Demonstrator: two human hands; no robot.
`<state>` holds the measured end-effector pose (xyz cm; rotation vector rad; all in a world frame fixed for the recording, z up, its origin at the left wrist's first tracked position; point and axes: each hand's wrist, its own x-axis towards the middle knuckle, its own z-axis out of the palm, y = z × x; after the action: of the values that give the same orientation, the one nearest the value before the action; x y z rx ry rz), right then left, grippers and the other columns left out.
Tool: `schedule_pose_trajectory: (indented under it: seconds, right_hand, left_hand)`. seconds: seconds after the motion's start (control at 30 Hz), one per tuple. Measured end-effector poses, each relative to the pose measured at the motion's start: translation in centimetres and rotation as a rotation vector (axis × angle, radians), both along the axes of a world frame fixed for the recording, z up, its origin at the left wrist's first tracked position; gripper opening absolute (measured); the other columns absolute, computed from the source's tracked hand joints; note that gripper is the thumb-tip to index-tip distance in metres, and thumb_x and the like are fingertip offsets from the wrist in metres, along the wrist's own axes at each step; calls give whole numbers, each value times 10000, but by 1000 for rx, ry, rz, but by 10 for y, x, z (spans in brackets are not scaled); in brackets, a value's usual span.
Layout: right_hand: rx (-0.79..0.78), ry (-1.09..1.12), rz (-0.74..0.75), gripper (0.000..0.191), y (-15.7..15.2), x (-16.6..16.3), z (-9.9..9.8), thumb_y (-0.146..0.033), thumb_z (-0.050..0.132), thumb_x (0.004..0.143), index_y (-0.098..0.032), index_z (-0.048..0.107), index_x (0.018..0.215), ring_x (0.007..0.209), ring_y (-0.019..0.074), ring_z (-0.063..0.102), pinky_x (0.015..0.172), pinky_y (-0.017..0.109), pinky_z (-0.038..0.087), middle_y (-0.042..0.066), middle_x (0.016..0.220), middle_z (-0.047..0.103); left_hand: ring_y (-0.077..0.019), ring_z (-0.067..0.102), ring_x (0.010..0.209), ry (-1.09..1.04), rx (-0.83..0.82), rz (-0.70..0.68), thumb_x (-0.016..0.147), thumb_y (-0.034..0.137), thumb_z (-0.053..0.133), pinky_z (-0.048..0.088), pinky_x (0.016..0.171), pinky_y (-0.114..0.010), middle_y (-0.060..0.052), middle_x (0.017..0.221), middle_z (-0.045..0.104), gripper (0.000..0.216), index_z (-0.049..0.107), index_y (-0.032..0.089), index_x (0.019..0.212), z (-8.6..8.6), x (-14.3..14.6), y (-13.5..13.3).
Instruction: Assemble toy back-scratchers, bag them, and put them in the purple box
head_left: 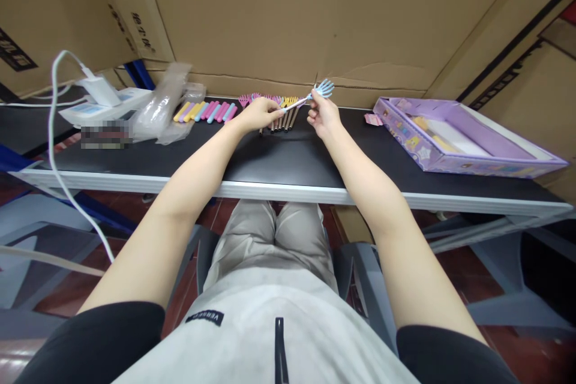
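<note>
Over the back of the table I hold a back scratcher [322, 90] with a light-blue claw head and a thin metal rod. My right hand [324, 114] pinches it just below the claw. At the other end, my left hand [258, 114] grips the rod between thumb and fingers, partly hiding that end. Behind and under my left hand lie several back scratcher heads with rods, among them pink heads [245, 99] and yellow heads [289, 101]. To the left is a row of coloured handles [206, 111] in yellow, purple, pink and blue.
Clear plastic bags [157, 105] lie left of the handles, beside a white power strip [130, 99] with a charger [99, 89] and cable. On the right stands an open purple box [472, 162], with a small pink card [373, 120] near it. Cardboard [315, 18] walls the back.
</note>
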<state>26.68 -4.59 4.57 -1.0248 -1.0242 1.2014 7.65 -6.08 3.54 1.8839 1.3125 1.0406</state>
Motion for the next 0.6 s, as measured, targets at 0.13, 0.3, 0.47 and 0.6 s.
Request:
schedule_pose_trajectory:
  seconds: [0.13,0.3,0.47,0.6]
  right_hand:
    - [5,-49,7,528,1,4,3,-518,926,914,-235,497,795,428,31,303,434,171,243,-132,561,387]
    - [-16,-32,-21,527,0,4,5,-564,897,936,-225,522,789,432,30,320,436,165,255,-127,562,397]
    - [-28,9,-43,489,-3,2,5,-494,926,923,-214,545,802,455,19,388,462,157,305,-110,621,504]
    - [-11,-20,-29,477,-2,2,4,-474,952,895,-219,557,819,469,25,430,466,155,334,-97,658,551]
  left_hand:
    - [-141,588,556,-145,-123,-54,896,206,822,482,658,-268,-32,628,685,235,704,167,697,-3,15,-7]
    - [-130,604,537,-236,-160,-85,896,237,833,467,582,-235,-40,612,707,222,770,141,705,-13,23,-3]
    - [-109,612,538,-350,-172,-72,910,262,862,484,581,-214,-32,618,713,250,762,134,719,-10,26,-6]
    - [-87,560,487,-435,-197,-24,957,290,846,471,554,-213,-12,587,669,302,731,142,719,-5,26,-7]
